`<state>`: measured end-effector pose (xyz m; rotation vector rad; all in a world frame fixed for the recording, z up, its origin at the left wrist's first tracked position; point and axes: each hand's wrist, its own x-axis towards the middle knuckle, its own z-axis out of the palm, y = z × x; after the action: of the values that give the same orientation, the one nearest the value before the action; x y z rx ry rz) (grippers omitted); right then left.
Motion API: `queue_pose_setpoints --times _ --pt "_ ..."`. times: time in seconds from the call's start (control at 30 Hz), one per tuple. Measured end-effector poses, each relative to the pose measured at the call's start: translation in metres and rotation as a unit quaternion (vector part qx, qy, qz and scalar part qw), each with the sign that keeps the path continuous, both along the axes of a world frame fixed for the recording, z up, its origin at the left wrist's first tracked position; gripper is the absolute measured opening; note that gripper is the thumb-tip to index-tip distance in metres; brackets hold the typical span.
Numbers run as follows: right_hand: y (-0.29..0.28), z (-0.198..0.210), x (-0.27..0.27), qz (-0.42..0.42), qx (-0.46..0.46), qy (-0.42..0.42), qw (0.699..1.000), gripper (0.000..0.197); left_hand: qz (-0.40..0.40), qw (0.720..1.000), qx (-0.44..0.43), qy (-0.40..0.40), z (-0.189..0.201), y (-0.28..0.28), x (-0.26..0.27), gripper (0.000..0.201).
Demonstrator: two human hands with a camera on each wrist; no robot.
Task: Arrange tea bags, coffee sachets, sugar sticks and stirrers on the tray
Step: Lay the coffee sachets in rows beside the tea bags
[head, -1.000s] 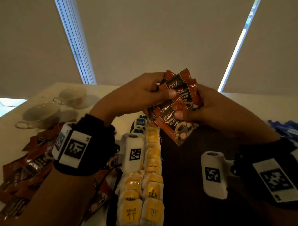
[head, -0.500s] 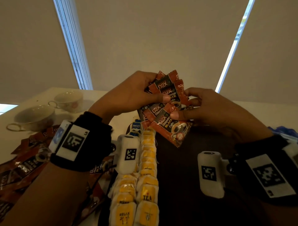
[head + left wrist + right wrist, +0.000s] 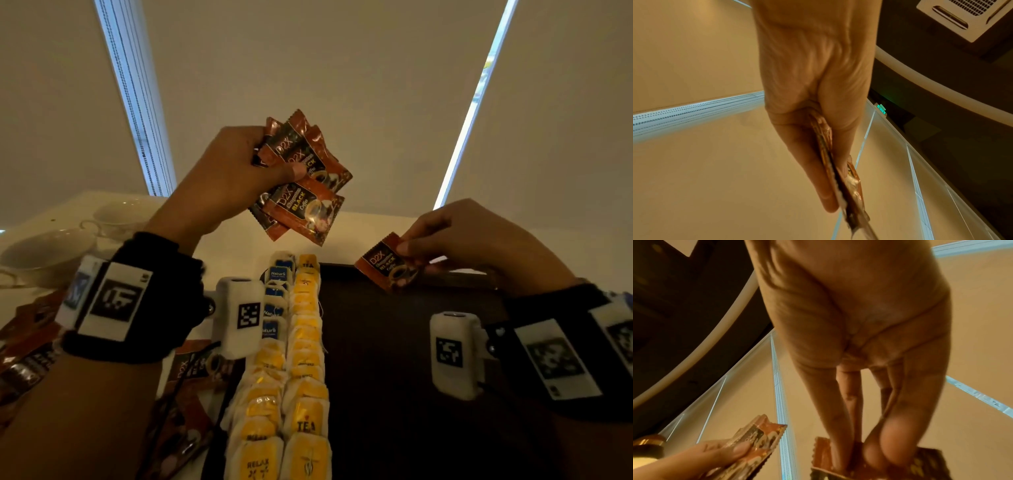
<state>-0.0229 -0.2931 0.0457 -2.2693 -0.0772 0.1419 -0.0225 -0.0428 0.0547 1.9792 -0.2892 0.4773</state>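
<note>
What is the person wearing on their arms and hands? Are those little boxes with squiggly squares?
Both hands are bare: the left hand and the right hand. Each wrist has a black band with white tags printed with black square codes. A white rounded box with its own code sits at each wrist, like the right box. A thin cable hangs under the left one.

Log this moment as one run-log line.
left hand: grips coffee sachet stack | right hand: pinches single sachet above tray | tea bags: rowed on tray
</note>
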Motion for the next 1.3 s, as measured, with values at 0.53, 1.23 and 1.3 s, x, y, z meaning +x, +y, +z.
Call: queue_pose_setpoints --times 0.53,1.23,1.3 --pt "0.059 -0.035 0.069 0.014 -0.186 0.158 0.970 0.007 -0.002 0.996 0.073 0.047 -0.015 0.012 0.014 0.024" --pt "0.061 -0.002 0.021 0.068 0.047 -0.073 0.994 0.013 -0.001 0.992 0.095 0.083 -0.025 0.008 0.019 0.031" --pt "0.060 0.000 0.009 0.097 0.021 -0.097 0.990 0.014 -0.004 0.992 0.089 0.085 -0.025 0.008 0.019 0.028"
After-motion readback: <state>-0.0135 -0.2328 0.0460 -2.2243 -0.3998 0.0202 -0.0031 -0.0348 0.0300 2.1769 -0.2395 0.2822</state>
